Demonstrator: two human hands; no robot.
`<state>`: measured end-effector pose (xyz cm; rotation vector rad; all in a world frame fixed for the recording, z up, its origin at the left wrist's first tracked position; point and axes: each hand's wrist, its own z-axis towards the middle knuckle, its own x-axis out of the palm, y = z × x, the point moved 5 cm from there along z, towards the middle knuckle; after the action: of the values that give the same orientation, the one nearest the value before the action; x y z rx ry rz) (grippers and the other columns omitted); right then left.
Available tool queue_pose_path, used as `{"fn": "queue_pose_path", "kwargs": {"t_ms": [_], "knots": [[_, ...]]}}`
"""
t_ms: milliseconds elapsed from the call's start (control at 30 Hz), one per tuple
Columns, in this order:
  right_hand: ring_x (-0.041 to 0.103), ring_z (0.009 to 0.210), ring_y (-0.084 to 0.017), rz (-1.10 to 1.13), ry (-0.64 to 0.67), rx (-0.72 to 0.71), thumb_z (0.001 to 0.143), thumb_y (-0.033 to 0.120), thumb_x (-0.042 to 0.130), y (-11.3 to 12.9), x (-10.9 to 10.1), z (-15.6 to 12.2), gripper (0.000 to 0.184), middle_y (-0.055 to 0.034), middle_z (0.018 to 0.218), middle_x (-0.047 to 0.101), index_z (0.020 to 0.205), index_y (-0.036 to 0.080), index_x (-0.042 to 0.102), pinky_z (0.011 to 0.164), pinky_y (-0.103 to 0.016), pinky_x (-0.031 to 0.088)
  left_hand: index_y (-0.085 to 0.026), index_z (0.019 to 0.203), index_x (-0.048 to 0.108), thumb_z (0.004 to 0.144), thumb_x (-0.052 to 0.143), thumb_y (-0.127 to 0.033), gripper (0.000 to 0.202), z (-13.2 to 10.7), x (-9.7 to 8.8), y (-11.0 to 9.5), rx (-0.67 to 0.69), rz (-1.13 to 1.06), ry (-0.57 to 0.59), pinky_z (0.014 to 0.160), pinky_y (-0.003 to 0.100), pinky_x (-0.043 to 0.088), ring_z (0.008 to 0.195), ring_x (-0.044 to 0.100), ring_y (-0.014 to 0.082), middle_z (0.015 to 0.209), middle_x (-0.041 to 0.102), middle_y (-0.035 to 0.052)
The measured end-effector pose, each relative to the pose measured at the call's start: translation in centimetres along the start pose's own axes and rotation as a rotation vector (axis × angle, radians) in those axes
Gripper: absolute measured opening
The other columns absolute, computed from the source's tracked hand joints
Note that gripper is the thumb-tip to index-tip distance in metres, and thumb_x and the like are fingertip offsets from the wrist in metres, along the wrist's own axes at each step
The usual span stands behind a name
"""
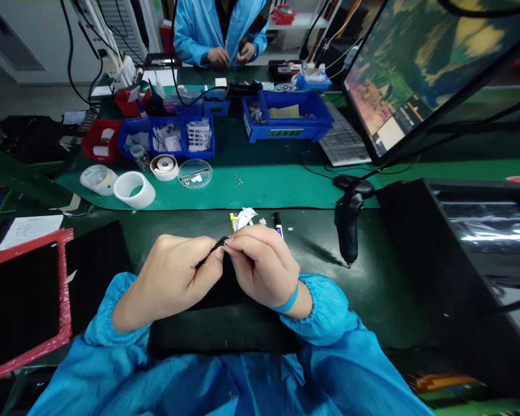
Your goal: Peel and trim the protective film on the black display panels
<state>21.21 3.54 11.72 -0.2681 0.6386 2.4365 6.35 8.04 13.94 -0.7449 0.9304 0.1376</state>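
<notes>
My left hand point(179, 271) pinches a small black strip-like piece point(219, 244) between thumb and forefinger. From the other side, my right hand point(264, 263) grips the tip of the same piece, and the fingertips of both hands nearly meet. What exactly the piece is cannot be made out, since the fingers cover most of it. Just beyond the hands lie a crumpled white scrap point(246, 216), a yellow item point(234, 221) partly hidden by the fingers, and a black-capped marker point(278, 224). A dark flat object point(225, 289) shows below the hands.
Blue parts bins point(169, 138) and a blue tray point(288, 130) stand at the back. White tape rolls point(134, 190) and a clear dish point(195, 173) sit left. A hanging electric screwdriver point(347, 228) and a monitor point(433, 75) are right. A co-worker point(221, 34) works opposite.
</notes>
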Motion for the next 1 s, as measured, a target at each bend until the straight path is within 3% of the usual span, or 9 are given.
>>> {"fn": "queue_pose_path", "kwargs": {"t_ms": [633, 1000], "knots": [[0.073, 0.085, -0.019, 0.021, 0.028, -0.041, 0.096, 0.002, 0.063, 0.06, -0.18, -0.22, 0.03, -0.0068, 0.096, 0.072, 0.121, 0.019, 0.068, 0.075, -0.032, 0.065, -0.02, 0.067, 0.041, 0.102, 0.053, -0.016, 0.038, -0.04, 0.12, -0.15, 0.01, -0.013, 0.006, 0.048, 0.029, 0.025, 0.046, 0.037, 0.0083, 0.054, 0.037, -0.0067], [0.071, 0.084, -0.019, -0.049, 0.034, -0.054, 0.102, 0.006, 0.058, 0.24, 0.06, -0.06, 0.017, -0.0077, 0.096, 0.071, 0.112, 0.019, 0.065, 0.08, -0.034, 0.064, -0.019, 0.068, 0.038, 0.102, 0.053, -0.016, 0.038, -0.07, 0.19, -0.02, 0.0, -0.009, -0.006, 0.048, 0.029, 0.024, 0.046, 0.035, 0.0069, 0.056, 0.033, -0.0071]]}}
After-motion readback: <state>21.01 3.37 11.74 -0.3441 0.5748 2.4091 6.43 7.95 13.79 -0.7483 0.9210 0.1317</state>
